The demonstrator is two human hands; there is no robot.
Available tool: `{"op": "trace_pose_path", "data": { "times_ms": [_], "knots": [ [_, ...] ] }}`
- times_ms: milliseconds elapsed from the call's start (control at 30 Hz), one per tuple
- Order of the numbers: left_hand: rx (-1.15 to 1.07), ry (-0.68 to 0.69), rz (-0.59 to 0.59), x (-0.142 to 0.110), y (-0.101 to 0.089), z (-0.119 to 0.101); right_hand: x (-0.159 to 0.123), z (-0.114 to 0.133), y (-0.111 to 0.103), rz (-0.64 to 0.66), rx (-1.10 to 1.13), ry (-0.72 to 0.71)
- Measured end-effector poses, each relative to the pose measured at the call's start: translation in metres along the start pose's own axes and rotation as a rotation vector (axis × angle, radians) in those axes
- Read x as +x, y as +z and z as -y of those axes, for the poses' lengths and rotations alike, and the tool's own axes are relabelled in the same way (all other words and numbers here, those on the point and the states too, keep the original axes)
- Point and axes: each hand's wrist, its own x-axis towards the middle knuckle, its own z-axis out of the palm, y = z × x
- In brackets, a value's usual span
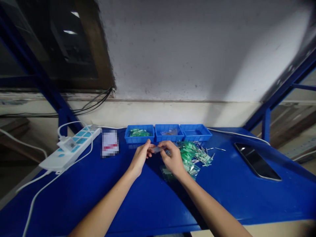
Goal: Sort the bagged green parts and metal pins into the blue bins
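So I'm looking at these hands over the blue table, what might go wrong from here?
The small translucent piece at the fingertips of the left hand and right hand could slip, since little of it shows.

The right forearm passes close to the pile of green packets and loose parts, so a sweep might scatter some.

The white cord runs loose by the power strip; a sleeve or arm might snag it.

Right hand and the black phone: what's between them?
Heap of green and silver parts beside the right hand, then blue tabletop to the phone; head view.
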Motion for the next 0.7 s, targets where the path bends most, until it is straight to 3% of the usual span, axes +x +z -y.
{"op": "trace_pose_path", "data": {
  "times_ms": [133,267,367,500,600,700],
  "knots": [
    [-0.226,-0.078,0.080,-0.001,0.002,0.001,-0.001,-0.001,0.001,0.009,-0.060,-0.053],
    [-0.268,-0.063,-0.005,0.000,0.002,-0.001,0.001,-0.006,0.000,-0.054,-0.029,0.071],
    [-0.194,0.038,-0.070,0.001,0.001,-0.002,0.004,-0.006,-0.001,-0.087,0.110,0.298],
    [-0.022,0.229,-0.078,0.000,0.001,-0.003,0.006,0.000,-0.001,0.054,0.392,0.578],
    [0.151,0.345,-0.013,-0.004,0.002,-0.004,0.006,0.004,0.001,0.090,0.579,0.610],
    [0.313,0.428,0.007,-0.007,0.003,-0.005,0.005,0.003,0.002,0.029,0.593,0.542]
  ]
}}
